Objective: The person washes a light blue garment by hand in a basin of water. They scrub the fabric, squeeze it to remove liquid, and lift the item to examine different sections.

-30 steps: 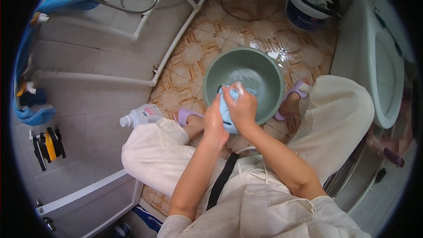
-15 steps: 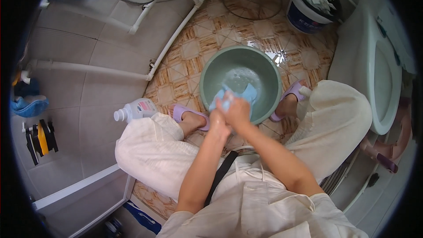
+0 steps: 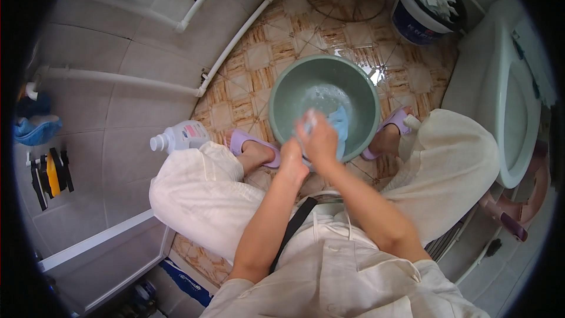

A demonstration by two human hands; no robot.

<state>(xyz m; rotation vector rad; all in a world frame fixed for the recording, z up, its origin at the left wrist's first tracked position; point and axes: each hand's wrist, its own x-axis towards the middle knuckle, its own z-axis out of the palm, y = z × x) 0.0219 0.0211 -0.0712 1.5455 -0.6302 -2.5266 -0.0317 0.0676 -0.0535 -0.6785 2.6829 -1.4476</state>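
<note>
A light blue cloth (image 3: 338,123) hangs wet into a round green basin (image 3: 275,94) on the floor between my feet. My left hand (image 3: 292,154) is closed on the cloth at the basin's near edge. My right hand (image 3: 321,141) is pressed close beside it, closed on the cloth too, its fingertips blurred by motion. Both palms and the bunched part of the cloth are hidden under the fingers. Some suds (image 3: 326,95) lie in the bottom of the basin.
A white bottle (image 3: 179,136) stands by my left slipper (image 3: 254,148). A bucket (image 3: 416,20) of crumpled paper is at the far right, near the toilet (image 3: 509,118). White pipes (image 3: 235,38) run along the left wall. The tiled floor (image 3: 259,62) looks wet.
My right hand has shifted slightly over the cloth, and less of the cloth shows left of the hands. The view has shifted a little.
</note>
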